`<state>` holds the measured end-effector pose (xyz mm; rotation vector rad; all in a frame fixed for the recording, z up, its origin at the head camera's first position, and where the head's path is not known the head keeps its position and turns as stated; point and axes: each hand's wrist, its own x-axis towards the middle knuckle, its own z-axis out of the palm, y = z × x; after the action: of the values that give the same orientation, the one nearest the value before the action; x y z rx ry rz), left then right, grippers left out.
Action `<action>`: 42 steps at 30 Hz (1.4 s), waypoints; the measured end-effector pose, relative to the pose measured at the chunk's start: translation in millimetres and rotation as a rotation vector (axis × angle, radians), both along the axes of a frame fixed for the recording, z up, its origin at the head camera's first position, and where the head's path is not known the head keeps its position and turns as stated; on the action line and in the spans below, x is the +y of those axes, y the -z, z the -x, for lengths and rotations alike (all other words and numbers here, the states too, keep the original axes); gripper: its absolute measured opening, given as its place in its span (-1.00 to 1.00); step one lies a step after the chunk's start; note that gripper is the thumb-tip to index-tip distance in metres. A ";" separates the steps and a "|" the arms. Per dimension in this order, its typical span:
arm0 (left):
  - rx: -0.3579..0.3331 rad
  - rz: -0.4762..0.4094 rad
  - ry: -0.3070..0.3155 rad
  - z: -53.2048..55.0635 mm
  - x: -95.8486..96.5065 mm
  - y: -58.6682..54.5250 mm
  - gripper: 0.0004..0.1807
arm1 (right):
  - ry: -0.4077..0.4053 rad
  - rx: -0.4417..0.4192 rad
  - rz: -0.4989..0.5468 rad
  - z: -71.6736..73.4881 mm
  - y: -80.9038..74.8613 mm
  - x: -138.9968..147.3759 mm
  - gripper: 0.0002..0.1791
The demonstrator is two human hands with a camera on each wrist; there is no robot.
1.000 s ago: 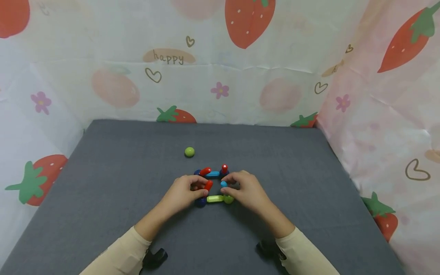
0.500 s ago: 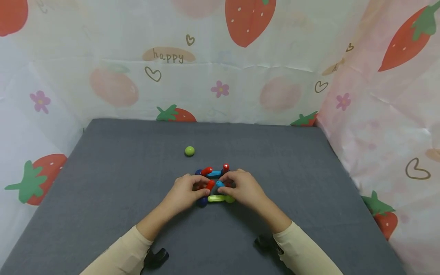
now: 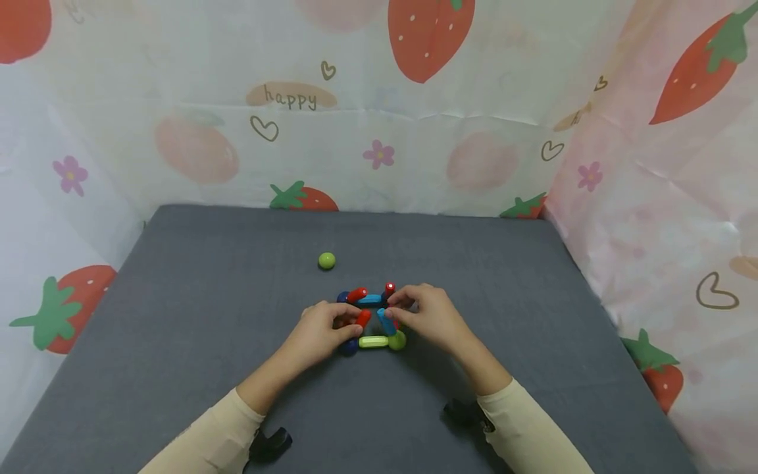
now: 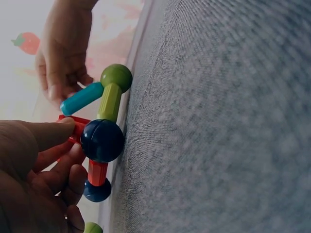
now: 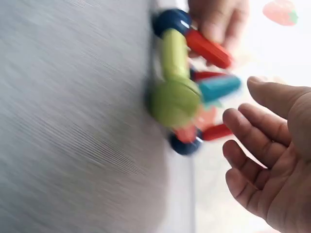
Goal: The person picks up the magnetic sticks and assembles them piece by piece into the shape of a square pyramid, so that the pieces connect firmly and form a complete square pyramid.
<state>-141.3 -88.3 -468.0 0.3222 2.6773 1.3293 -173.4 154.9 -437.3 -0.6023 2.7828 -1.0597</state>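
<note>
Magnetic rods and balls form a four-sided frame on the grey cloth. My left hand (image 3: pixel 320 332) pinches an upright red rod (image 3: pixel 364 318) that stands on the near-left dark blue ball (image 4: pixel 102 141). A yellow-green rod (image 3: pixel 373 342) joins that ball to the near-right green ball (image 5: pixel 176 103). From the green ball a light blue rod (image 3: pixel 387 322) rises, leaning left in the head view. My right hand (image 3: pixel 435 316) is just beside it, thumb and fingers apart; the right wrist view shows a gap between hand and rod.
Two more red rods, left (image 3: pixel 356 294) and right (image 3: pixel 389 289), stand up at the frame's far corners, with a blue rod (image 3: pixel 370 299) between those corners. A loose green ball (image 3: pixel 327 261) lies farther back. Printed fabric walls (image 3: pixel 379 184) border the table.
The right hand tilted the light blue rod leftward, then let it go and drew back to the right. The left hand has stayed nearly still on its red rod.
</note>
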 end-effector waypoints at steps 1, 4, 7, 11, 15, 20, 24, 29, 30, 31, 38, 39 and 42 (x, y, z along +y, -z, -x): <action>-0.001 0.000 0.000 -0.2 0.1 -0.1 -0.74 | 0.003 0.009 0.014 2.8 -3.2 3.1 -0.84; -0.002 0.004 -0.003 -0.8 -0.2 -0.3 -0.74 | 0.003 0.056 0.031 13.8 -11.2 10.7 -0.81; 0.001 0.009 -0.008 -1.0 -1.2 -0.3 -0.74 | -0.025 0.085 0.036 26.1 -15.7 13.2 -0.76; 0.008 0.011 -0.007 -0.7 -2.6 1.2 -0.74 | -0.097 0.067 0.015 41.4 -13.7 9.9 -0.69; 0.011 0.011 0.005 -0.5 -3.0 2.7 -0.74 | -0.174 0.035 -0.024 51.8 -6.2 4.7 -0.67; 0.013 0.016 0.013 0.1 -2.5 3.9 -0.74 | -0.223 0.009 -0.025 55.4 1.1 0.5 -0.72; 0.010 0.021 0.008 0.3 -2.5 2.8 -0.74 | -0.242 0.024 -0.030 54.4 2.8 -2.7 -0.74; 0.009 0.015 0.007 0.3 -3.1 1.1 -0.73 | -0.290 0.059 -0.054 53.3 3.8 -8.4 -0.75; 0.008 0.010 0.008 0.2 -3.1 0.8 -0.73 | -0.296 0.059 -0.058 53.2 4.1 -9.2 -0.76; 0.007 0.004 0.009 0.2 -3.1 0.6 -0.73 | -0.304 0.062 -0.063 53.0 4.5 -9.7 -0.75; -0.002 0.004 0.001 0.3 -2.0 1.1 -0.74 | -0.287 0.094 -0.089 54.7 7.5 -7.2 -0.71; -0.005 0.003 -0.001 0.2 -1.6 1.3 -0.74 | -0.285 0.096 -0.089 55.2 7.8 -6.3 -0.71; -0.012 -0.002 -0.007 -0.2 -1.0 1.1 -0.75 | -0.292 0.099 -0.096 56.3 8.6 -6.1 -0.73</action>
<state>-141.1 -89.3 -469.0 0.3051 2.6695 1.3321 -229.6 148.8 -445.9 -1.0352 2.6941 -0.8523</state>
